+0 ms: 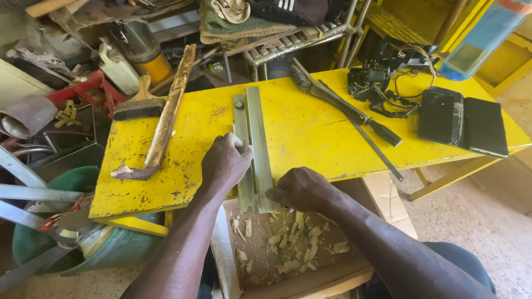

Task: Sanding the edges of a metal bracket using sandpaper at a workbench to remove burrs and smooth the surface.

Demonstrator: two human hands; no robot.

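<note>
left hand (224, 161) grips 1 of 2 green strips (254, 145) | right hand (299, 189) closed at strip ends, tool hidden | risk: strips overhang yellow desk (310, 133), may slip

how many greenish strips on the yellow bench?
2, side by side and running lengthwise away from the person. Left strip is under the left hand; right strip meets the right hand at its near end. Their near ends overhang the bench.

left hand (224, 163) grips green strip (243, 160) | right hand (302, 189) on second strip (259, 149) | yellow table (310, 133)
</note>
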